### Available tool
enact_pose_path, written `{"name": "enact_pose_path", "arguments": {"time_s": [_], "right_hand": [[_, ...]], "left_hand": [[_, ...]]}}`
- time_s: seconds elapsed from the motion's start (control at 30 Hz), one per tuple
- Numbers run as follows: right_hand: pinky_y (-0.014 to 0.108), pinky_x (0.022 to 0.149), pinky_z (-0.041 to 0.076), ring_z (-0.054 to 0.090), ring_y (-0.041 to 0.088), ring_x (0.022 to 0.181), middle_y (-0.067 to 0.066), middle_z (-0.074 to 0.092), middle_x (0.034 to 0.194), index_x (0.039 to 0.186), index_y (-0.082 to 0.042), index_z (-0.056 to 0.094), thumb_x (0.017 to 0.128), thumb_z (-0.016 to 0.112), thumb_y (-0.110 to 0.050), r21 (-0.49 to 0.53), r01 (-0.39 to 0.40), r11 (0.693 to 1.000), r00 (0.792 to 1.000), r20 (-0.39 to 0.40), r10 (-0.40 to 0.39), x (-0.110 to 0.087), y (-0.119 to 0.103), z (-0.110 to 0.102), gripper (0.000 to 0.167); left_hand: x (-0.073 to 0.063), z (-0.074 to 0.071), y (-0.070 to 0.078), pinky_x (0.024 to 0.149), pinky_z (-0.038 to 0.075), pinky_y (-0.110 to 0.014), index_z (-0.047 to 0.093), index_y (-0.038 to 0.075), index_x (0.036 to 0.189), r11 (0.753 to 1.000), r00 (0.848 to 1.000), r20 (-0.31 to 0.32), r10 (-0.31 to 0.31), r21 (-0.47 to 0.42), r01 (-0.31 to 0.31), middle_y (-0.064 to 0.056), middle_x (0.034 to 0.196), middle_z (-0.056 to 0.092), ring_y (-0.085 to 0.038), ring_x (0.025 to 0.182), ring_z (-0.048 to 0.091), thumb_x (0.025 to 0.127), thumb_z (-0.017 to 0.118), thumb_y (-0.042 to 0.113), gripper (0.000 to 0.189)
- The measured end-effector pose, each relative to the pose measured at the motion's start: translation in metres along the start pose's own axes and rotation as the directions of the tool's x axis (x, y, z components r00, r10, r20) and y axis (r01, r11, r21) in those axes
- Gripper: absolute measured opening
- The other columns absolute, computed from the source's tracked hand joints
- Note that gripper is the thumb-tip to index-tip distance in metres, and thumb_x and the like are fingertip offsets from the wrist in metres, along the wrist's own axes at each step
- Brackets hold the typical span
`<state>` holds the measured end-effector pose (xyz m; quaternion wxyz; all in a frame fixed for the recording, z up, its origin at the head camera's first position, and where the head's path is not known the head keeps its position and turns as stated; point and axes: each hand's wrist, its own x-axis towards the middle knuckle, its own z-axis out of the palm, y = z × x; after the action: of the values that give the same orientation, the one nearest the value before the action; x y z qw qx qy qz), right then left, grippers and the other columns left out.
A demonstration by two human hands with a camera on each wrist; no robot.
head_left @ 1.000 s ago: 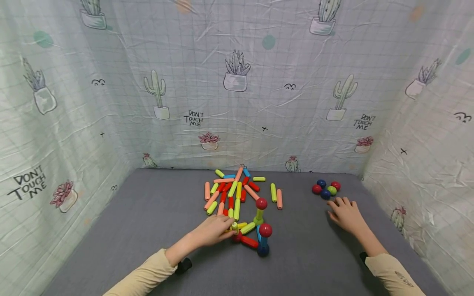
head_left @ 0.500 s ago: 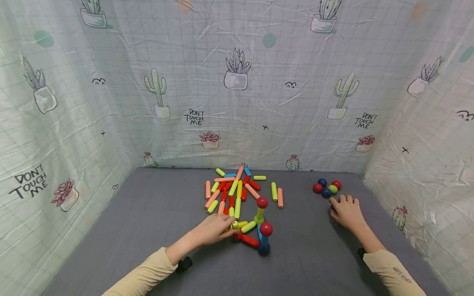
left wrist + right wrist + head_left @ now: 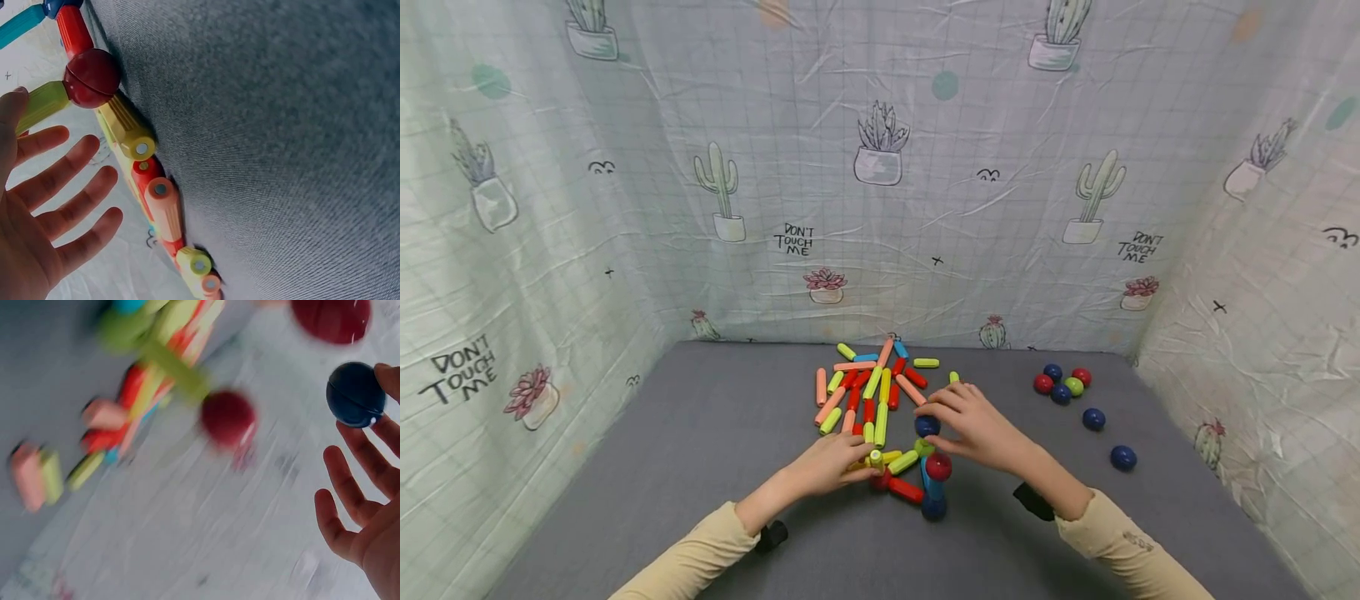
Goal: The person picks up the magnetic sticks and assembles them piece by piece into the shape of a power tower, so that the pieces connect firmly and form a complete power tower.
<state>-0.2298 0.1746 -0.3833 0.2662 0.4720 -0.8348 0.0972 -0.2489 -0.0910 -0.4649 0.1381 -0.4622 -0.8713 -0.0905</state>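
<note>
My left hand (image 3: 826,467) pinches an upright yellow-green rod (image 3: 47,102) between thumb and index finger; the rod stands on a red ball (image 3: 94,78). The other fingers are spread. My right hand (image 3: 981,429) pinches a dark blue ball (image 3: 356,394) by thumb and fingertips, held over the frame of rods and balls. A red rod (image 3: 906,490) joins the red ball to a dark blue corner ball (image 3: 933,507), whose upright rod carries another red ball (image 3: 938,466). A green corner ball (image 3: 924,448) bears a rod topped by a red ball (image 3: 228,419), hidden in the head view.
Behind the frame lies a pile of loose rods, among them a red rod (image 3: 893,396) and a salmon rod (image 3: 821,387). At the right are several balls, including a green ball (image 3: 1073,387) and two separate blue balls, one nearer (image 3: 1123,457). A printed curtain (image 3: 880,250) surrounds the table.
My right hand has moved left from beside the loose balls to the frame, carrying a dark blue ball. Two blue balls it had covered now show. The left hand stays where it was.
</note>
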Motion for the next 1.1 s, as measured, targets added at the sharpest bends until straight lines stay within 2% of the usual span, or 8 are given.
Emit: {"name": "enact_pose_path", "arguments": {"time_s": [0.13, 0.2, 0.37, 0.53, 0.73, 0.9, 1.0, 1.1], "right_hand": [[0.029, 0.077, 0.038, 0.047, 0.013, 0.096, -0.005, 0.059, 0.102, 0.105, -0.018, 0.06, 0.073, 0.071, -0.033, -0.012, 0.105, 0.994, 0.994, 0.041, -0.104, 0.022, -0.019, 0.016, 0.037], [0.034, 0.09, 0.037, 0.048, 0.014, 0.095, -0.005, 0.06, 0.098, 0.104, -0.017, 0.061, 0.071, 0.073, -0.033, -0.021, 0.146, 0.989, 0.989, 0.035, -0.145, 0.029, -0.025, 0.023, 0.038], [0.046, 0.103, 0.026, 0.047, 0.012, 0.087, -0.007, 0.061, 0.092, 0.101, -0.017, 0.062, 0.069, 0.075, -0.032, -0.034, 0.171, 0.985, 0.985, 0.028, -0.17, 0.037, -0.033, 0.037, 0.038], [0.033, 0.085, 0.037, 0.045, 0.012, 0.089, -0.007, 0.06, 0.097, 0.106, -0.02, 0.06, 0.075, 0.069, -0.033, -0.089, 0.119, 0.989, 0.985, 0.136, -0.106, 0.036, -0.036, 0.042, 0.035], [0.036, 0.089, 0.038, 0.047, 0.013, 0.094, -0.007, 0.061, 0.102, 0.113, -0.021, 0.058, 0.077, 0.068, -0.034, -0.106, 0.079, 0.991, 0.979, 0.194, -0.057, 0.036, -0.037, 0.042, 0.039], [0.038, 0.095, 0.034, 0.05, 0.014, 0.098, -0.006, 0.062, 0.103, 0.111, -0.019, 0.06, 0.077, 0.067, -0.034, -0.049, 0.042, 0.998, 0.992, 0.122, -0.035, 0.033, -0.029, 0.04, 0.037], [0.033, 0.082, 0.04, 0.051, 0.014, 0.094, -0.004, 0.062, 0.101, 0.106, -0.018, 0.061, 0.08, 0.065, -0.027, 0.008, -0.056, 0.998, 0.998, 0.032, 0.056, 0.025, -0.01, 0.036, 0.028], [0.034, 0.072, 0.041, 0.052, 0.015, 0.086, -0.001, 0.062, 0.097, 0.101, -0.015, 0.063, 0.081, 0.064, -0.018, 0.014, -0.2, 0.98, 0.978, -0.055, 0.2, 0.012, 0.02, 0.038, 0.02]], "left_hand": [[-0.002, 0.0, 0.0, 0.056, 0.026, -0.015, 0.062, 0.019, 0.091, 1.0, 1.0, -0.021, 0.017, 0.022, -0.016, 0.005, 0.072, 0.054, -0.005, 0.062, 0.039, 0.085, 0.054, 0.04, 0.023], [-0.002, 0.0, -0.001, 0.058, 0.028, -0.015, 0.062, 0.02, 0.096, 0.999, 1.0, -0.016, 0.013, 0.042, -0.012, 0.005, 0.077, 0.055, -0.007, 0.066, 0.042, 0.086, 0.054, 0.04, 0.023], [-0.001, 0.0, -0.001, 0.062, 0.034, -0.021, 0.062, 0.022, 0.102, 0.992, 1.0, -0.002, -0.002, 0.127, 0.002, 0.004, 0.085, 0.054, -0.011, 0.077, 0.045, 0.085, 0.052, 0.044, 0.029], [-0.001, 0.002, -0.003, 0.072, 0.042, -0.031, 0.064, 0.022, 0.102, 0.986, 1.0, -0.001, -0.016, 0.165, 0.016, 0.002, 0.096, 0.055, -0.015, 0.088, 0.048, 0.085, 0.049, 0.048, 0.035], [0.0, 0.004, -0.005, 0.079, 0.044, -0.036, 0.067, 0.021, 0.102, 0.987, 0.998, 0.038, -0.05, 0.152, 0.043, 0.002, 0.101, 0.056, -0.017, 0.092, 0.048, 0.086, 0.045, 0.05, 0.039], [-0.001, 0.004, -0.006, 0.073, 0.042, -0.032, 0.069, 0.021, 0.088, 0.988, 0.999, 0.031, -0.041, 0.149, 0.036, 0.001, 0.098, 0.057, -0.016, 0.088, 0.047, 0.086, 0.045, 0.05, 0.038], [-0.002, 0.003, -0.006, 0.071, 0.042, -0.032, 0.067, 0.022, 0.089, 0.99, 1.0, -0.003, -0.03, 0.136, 0.03, 0.001, 0.094, 0.056, -0.015, 0.086, 0.047, 0.086, 0.046, 0.05, 0.035], [-0.004, 0.0, -0.007, 0.071, 0.042, -0.031, 0.064, 0.02, 0.096, 0.992, 0.997, -0.066, -0.044, 0.114, 0.051, 0.002, 0.094, 0.057, -0.014, 0.085, 0.048, 0.085, 0.048, 0.05, 0.035]]}}
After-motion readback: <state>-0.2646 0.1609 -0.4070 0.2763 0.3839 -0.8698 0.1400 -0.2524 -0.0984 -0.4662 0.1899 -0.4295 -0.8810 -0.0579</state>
